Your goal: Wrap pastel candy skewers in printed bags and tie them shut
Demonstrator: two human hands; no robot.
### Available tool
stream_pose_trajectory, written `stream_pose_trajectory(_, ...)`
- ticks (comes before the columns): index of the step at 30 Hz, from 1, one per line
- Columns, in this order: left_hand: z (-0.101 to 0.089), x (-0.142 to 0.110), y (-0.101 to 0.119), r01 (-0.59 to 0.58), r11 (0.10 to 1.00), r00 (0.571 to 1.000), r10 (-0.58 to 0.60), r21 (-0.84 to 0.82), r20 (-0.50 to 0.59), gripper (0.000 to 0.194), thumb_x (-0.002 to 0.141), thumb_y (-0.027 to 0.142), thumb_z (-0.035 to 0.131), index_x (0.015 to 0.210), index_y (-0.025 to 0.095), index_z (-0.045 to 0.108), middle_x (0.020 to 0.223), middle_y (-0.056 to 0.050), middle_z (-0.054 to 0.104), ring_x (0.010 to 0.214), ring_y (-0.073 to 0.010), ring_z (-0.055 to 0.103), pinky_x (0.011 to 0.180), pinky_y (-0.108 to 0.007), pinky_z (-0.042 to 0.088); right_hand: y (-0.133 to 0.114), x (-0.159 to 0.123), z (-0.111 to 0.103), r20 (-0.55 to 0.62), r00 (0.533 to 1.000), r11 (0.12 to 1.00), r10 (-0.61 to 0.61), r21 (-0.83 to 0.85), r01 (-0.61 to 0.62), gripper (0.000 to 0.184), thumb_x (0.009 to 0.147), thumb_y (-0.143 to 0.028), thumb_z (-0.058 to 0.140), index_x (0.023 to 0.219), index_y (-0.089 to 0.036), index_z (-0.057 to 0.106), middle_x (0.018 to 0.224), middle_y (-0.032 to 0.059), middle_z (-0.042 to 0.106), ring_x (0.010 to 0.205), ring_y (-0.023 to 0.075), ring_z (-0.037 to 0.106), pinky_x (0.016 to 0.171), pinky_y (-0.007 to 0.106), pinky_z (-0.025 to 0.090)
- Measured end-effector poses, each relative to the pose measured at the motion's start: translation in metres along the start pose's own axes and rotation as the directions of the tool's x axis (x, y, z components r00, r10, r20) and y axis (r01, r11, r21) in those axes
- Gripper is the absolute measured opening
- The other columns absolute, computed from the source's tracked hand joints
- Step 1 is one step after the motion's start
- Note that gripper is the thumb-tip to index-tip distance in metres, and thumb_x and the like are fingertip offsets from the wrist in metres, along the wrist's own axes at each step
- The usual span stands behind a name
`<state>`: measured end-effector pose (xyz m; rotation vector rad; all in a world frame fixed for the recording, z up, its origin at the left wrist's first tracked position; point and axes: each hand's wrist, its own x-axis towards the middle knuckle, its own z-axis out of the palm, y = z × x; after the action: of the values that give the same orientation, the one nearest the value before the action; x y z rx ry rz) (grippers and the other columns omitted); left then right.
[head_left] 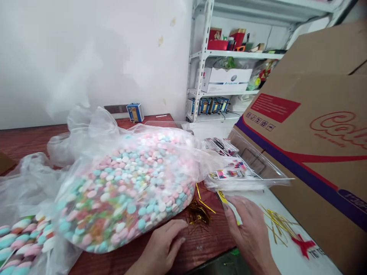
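Observation:
A large clear plastic bag [129, 191] full of pink, blue and white round sweets, with some multicoloured pieces among them, lies on the dark red wooden table [197, 244]. My left hand [162, 244] is beside its lower right edge, thumb apart from loosely curved fingers, with nothing visible in it. My right hand [250, 225] grips a narrow yellow-and-white printed strip [221, 196], partly covered by the fingers. Gold twist ties [199, 212] lie bunched on the table between my hands.
More sweets [25, 244] show in a bag at lower left. A clear plastic tray [258, 177] with packets stands behind my right hand. Yellow ties [276, 225] and a red bow [303, 244] lie by a big cardboard box [315, 160]. A blue-sided device [135, 112] sits near the wall.

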<state>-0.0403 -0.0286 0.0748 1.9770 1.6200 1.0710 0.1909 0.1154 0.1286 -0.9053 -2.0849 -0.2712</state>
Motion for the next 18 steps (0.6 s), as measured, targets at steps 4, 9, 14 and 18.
stream_pose_trajectory(4, -0.018, -0.023, -0.024, 0.022, 0.999, 0.998, -0.024, -0.033, -0.056, 0.028, 0.090, 0.013, 0.053, 0.112, 0.027, 0.065, 0.105, -0.007, 0.075, 0.096, -0.0203, 0.072, 0.083, -0.029, 0.060, 0.011, 0.042, 0.002, -0.018, 1.000, 0.998, 0.025, -0.051, -0.026, 0.031, 0.100, -0.037, 0.047, 0.107, -0.016, 0.069, 0.103, 0.0125, 0.072, 0.098, 0.0263, 0.066, 0.089, 0.040, 0.050)
stream_pose_trajectory(9, -0.034, -0.019, -0.008, 0.037, 0.982, 0.998, -0.044, -0.185, -0.033, 0.021, 0.089, 0.015, 0.054, 0.101, 0.023, 0.068, 0.092, -0.006, 0.076, 0.085, -0.0191, 0.073, 0.077, -0.028, 0.060, 0.007, 0.072, -0.011, -0.004, 0.996, 0.995, 0.090, 0.039, -0.090, 0.028, 0.100, -0.040, 0.047, 0.107, -0.023, 0.068, 0.103, 0.0061, 0.073, 0.096, 0.0212, 0.068, 0.086, 0.032, 0.050)
stream_pose_trajectory(14, -0.063, 0.003, 0.013, -0.078, 0.997, 0.976, 0.078, 0.005, -0.203, 0.026, 0.092, 0.011, 0.052, 0.111, 0.023, 0.065, 0.104, -0.008, 0.075, 0.095, -0.0176, 0.071, 0.083, -0.027, 0.058, -0.047, 0.073, 0.022, 0.107, 0.966, 0.926, -0.236, 0.325, 0.190, 0.018, 0.100, -0.029, 0.051, 0.107, -0.022, 0.065, 0.098, 0.0056, 0.073, 0.091, 0.0184, 0.068, 0.084, 0.028, 0.052)
stream_pose_trajectory(18, -0.084, 0.008, -0.009, 0.107, 0.879, 0.912, 0.100, 0.465, -0.398, 0.030, 0.091, 0.013, 0.056, 0.119, 0.022, 0.064, 0.127, -0.013, 0.068, 0.122, -0.0296, 0.061, 0.100, -0.047, 0.053, -0.085, 0.100, 0.073, 0.035, 0.948, 0.929, -0.315, 0.216, 0.300, 0.027, 0.099, -0.026, 0.051, 0.120, -0.015, 0.063, 0.121, 0.0153, 0.068, 0.115, 0.0277, 0.060, 0.102, 0.043, 0.044)
